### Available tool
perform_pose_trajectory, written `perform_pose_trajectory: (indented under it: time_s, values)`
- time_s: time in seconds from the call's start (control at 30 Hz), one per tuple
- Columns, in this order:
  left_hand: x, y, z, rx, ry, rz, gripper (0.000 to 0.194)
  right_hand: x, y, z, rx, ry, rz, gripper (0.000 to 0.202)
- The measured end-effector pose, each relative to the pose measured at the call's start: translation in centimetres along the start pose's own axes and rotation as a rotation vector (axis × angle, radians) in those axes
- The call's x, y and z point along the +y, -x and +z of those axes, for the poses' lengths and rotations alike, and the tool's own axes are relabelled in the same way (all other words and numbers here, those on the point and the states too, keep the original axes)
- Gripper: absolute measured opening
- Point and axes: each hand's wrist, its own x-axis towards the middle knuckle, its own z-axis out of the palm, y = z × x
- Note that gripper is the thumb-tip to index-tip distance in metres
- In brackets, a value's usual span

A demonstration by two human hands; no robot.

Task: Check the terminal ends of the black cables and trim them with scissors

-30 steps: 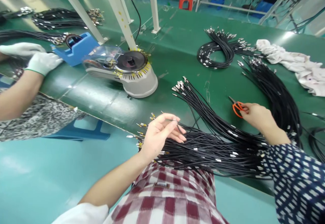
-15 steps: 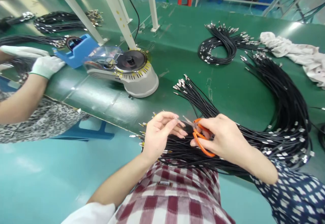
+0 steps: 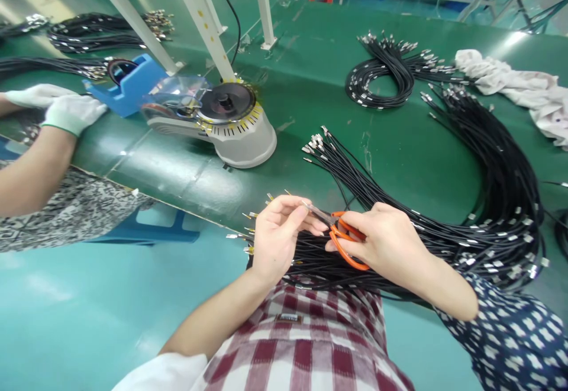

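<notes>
My right hand (image 3: 390,237) is closed on the orange handles of a pair of scissors (image 3: 348,249). The scissor blades point left and their tips reach the fingertips of my left hand (image 3: 279,231). Thumb and index finger of my left hand are pinched together; what they hold is too small to make out. Beneath both hands lies a bundle of black cables (image 3: 341,267) with metal ends, some sticking out to the left of my left hand. Another group of cable ends (image 3: 316,142) points up and left on the green table (image 3: 284,107).
A grey round dispenser (image 3: 244,142) and a blue tape holder (image 3: 133,86) stand at the left, beside a person's gloved hands (image 3: 73,113). Coiled cables (image 3: 379,86), a thick cable bundle (image 3: 506,166) and a white cloth (image 3: 510,80) lie at the right.
My right hand has moved slightly left, bringing the scissor tips to my left fingertips. The view has shifted a little, and the other person's gloved hands appear slightly further left.
</notes>
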Motion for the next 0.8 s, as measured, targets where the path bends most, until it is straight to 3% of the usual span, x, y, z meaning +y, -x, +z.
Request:
perform_pose_trajectory:
  time_s: [0.47,0.6,0.8]
  values:
    - [-0.56,-0.25,0.03,0.004,0.096,-0.023,0.012,-0.06,0.00,-0.18,-0.012,0.013,0.001,0.054]
    - [-0.42,-0.26,0.05,-0.013,0.119,-0.050,0.012,0.22,0.00,-0.18,-0.047,-0.078,0.055,0.056]
    - [-0.50,-0.39,-0.01,-0.004,0.127,-0.084,0.018,0.54,-0.12,0.06,-0.201,-0.347,0.166,0.054]
